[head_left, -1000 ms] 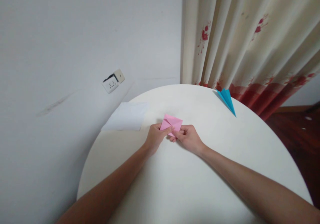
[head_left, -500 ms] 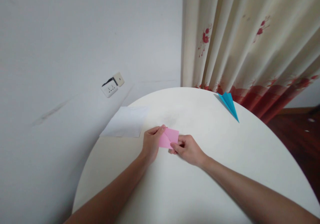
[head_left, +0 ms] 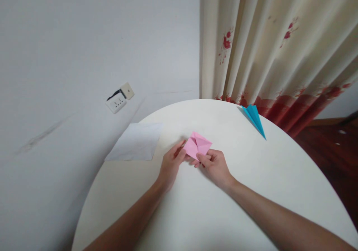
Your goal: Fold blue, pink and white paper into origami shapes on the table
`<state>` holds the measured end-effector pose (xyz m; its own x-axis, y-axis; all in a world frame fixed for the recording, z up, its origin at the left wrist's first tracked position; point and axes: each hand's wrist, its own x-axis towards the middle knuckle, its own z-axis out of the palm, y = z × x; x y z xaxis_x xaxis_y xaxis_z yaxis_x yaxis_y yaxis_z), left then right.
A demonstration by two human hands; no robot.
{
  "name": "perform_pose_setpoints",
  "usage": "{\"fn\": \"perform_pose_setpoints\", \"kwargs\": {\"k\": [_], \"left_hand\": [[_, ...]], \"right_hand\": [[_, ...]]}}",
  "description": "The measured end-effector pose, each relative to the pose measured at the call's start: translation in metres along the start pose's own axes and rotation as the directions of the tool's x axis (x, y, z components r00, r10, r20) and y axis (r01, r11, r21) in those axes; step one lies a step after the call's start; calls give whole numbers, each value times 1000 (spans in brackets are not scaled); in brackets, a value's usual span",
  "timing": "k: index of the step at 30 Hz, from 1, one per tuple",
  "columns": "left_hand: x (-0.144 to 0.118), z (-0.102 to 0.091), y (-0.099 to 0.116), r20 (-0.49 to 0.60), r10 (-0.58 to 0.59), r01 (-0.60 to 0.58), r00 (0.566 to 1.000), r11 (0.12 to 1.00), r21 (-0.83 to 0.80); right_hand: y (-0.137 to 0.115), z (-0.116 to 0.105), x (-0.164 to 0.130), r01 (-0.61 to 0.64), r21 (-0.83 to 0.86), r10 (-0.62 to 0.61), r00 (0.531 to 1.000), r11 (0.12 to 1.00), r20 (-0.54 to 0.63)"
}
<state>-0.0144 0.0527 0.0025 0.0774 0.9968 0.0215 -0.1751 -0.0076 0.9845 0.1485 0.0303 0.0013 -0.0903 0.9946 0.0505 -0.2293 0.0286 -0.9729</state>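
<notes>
A small folded square of pink paper (head_left: 199, 143) is held between my two hands above the round white table (head_left: 246, 213). Crease lines and flaps meet near its middle, and one corner points away from me. My left hand (head_left: 172, 163) pinches its left corner, thumb on top and fingers partly hidden underneath. On the lower right edge, my right hand (head_left: 216, 167) grips it with the thumb on the upper face and the other fingers below.
White paper (head_left: 134, 143) lies at the table's left edge by the wall. A blue paper plane (head_left: 254, 120) rests near the far right edge, close to the curtain (head_left: 246, 57). A wall socket (head_left: 116, 102) is at the left.
The pink paper has been turned, so a corner now points away from me and its creased face shows. Both hands have shifted their grip. The view has swung slightly.
</notes>
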Motion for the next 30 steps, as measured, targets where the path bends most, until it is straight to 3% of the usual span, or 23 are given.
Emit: {"fn": "perform_pose_setpoints", "kwargs": {"k": [3,11,19,30], "left_hand": [[-4,1,-2,44,3,-7,999,995,103],[-6,-1,1,-30,89,-80,996,969,234],[-7,0,7,3,74,-72,997,955,289],[-6,-5,0,99,187,-211,977,869,448]], "right_hand": [[-2,0,1,-5,10,5,1000,1000,18],[5,-1,-2,31,-45,-27,995,998,94],[4,-10,6,92,-13,-93,978,996,-188],[10,-12,7,205,-65,-214,959,977,-186]]}}
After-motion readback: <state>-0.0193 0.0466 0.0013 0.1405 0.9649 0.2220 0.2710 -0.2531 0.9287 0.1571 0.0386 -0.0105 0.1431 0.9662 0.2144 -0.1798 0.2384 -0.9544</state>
